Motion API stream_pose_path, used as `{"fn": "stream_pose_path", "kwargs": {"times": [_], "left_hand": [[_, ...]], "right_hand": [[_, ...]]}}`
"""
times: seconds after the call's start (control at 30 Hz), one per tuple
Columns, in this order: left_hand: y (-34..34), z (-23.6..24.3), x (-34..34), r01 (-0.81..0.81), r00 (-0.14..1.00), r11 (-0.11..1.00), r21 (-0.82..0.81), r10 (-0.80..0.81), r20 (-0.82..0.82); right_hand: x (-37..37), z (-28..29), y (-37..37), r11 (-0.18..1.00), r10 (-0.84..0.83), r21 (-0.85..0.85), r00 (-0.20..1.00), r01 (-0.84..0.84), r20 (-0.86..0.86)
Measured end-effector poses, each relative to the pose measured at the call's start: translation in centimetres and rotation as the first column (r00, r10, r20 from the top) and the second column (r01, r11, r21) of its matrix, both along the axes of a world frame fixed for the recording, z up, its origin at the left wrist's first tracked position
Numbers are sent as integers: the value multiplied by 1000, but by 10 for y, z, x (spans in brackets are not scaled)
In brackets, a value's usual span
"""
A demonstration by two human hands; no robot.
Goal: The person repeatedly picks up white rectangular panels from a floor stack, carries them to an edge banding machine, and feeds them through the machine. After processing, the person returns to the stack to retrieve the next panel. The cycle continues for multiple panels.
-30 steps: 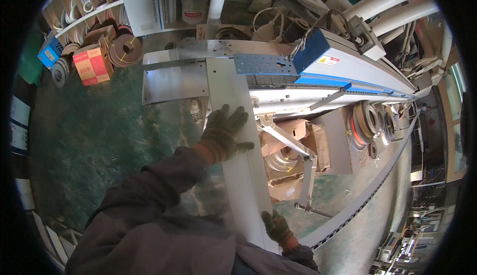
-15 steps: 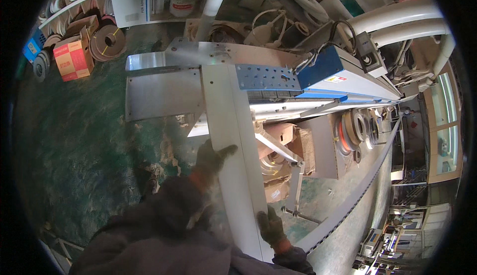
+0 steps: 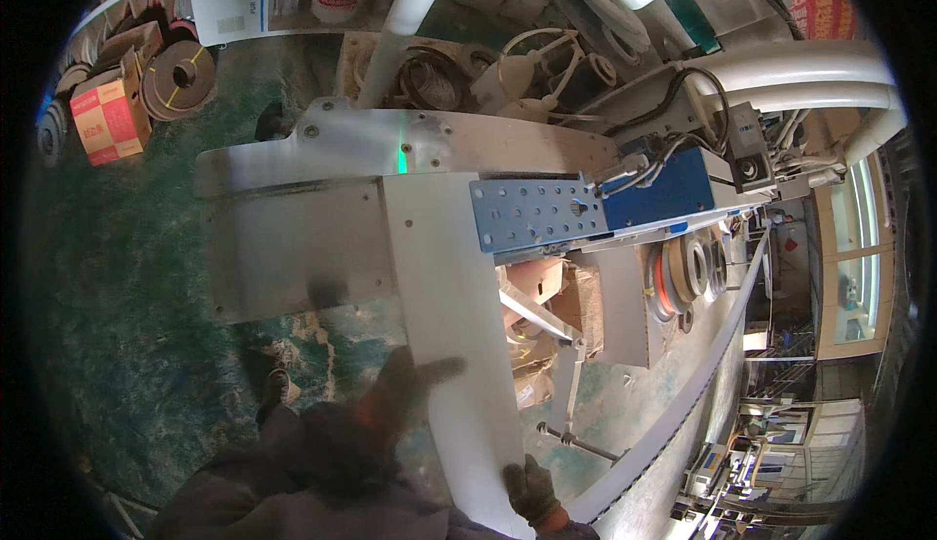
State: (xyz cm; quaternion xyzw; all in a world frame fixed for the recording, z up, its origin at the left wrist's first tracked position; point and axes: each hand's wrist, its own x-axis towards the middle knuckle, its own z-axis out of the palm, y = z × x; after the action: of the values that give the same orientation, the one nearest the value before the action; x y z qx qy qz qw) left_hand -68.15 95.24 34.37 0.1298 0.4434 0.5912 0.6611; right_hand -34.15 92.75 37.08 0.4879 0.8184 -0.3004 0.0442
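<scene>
A long pale board (image 3: 451, 315) stretches from my body to the machine, its far end against the metal guide (image 3: 293, 154). My left hand (image 3: 398, 386), in a greenish work glove, grips its left edge; the thumb lies over the top face and the other fingers are mostly hidden. At the right edge, closer to me, my gloved right hand (image 3: 533, 491) holds on with its thumb up, and its remaining fingers cannot be made out fully. A flat metal plate (image 3: 293, 247) lies left of the board, and a blue perforated plate (image 3: 537, 213) sits to its right.
The machine's blue housing (image 3: 659, 193) runs away to the right, with a control box (image 3: 747, 154) above. Below it, a hinged metal arm (image 3: 571, 374) juts out near cardboard boxes (image 3: 586, 315) and rolls (image 3: 683, 271). A red-and-tan carton (image 3: 109, 120) stands at far left.
The machine and the board's far end appear lower and larger in view. A green light now shows on the metal guide. Both hands keep their grip on the board and appear lower.
</scene>
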Motion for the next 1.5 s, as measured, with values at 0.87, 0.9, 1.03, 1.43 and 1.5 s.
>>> {"fn": "stream_pose_path", "kwargs": {"times": [0.87,0.9,1.03,1.43,1.5], "left_hand": [[19,-13,3,22,996,1000,-11,-21,91],[20,-15,3,33,999,999,30,-34,29],[24,-2,-2,81,997,997,4,-81,19],[45,-15,26,28,998,997,77,-23,-57],[49,-10,26,43,997,998,38,-41,-68]], "right_hand": [[8,0,14,985,-149,-93,987,144,-52],[9,1,16,980,-165,-116,986,161,-32],[0,11,23,978,-159,-146,987,152,-34],[31,-1,42,964,-225,-163,970,209,-88],[34,-1,46,955,-232,-205,970,215,-67]]}}
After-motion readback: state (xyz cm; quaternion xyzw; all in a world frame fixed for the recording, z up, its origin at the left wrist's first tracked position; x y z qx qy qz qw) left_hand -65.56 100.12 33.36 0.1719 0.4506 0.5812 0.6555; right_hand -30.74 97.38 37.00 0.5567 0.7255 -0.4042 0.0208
